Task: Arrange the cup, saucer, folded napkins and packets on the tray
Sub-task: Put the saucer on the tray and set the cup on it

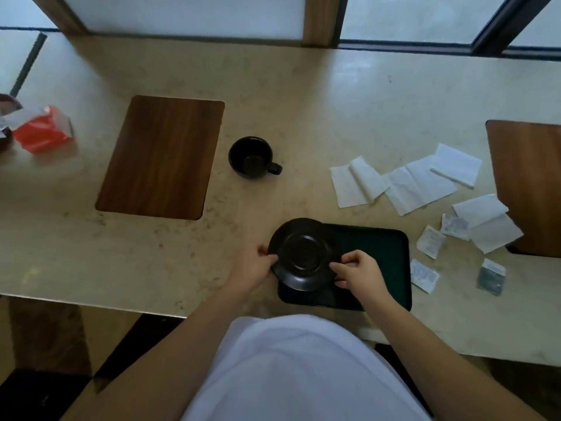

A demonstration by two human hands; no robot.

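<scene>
The person holds a black saucer (304, 253) by its rim with both hands: the left hand (254, 266) pinches the left edge and the right hand (361, 273) pinches the right edge, fingers curled over the lip. The saucer is matte black with a raised ring at its centre, and it sits over the left end of the dark tray (383, 259), seemingly tilted, though contact with the tray is hard to judge. Beyond the left hand, the black cup (253, 157) stands upright on the pale counter (303, 101), handle pointing right. Beyond and right of the right hand lie white napkins (406, 182), partly unfolded, and near them several small packets (431, 241).
</scene>
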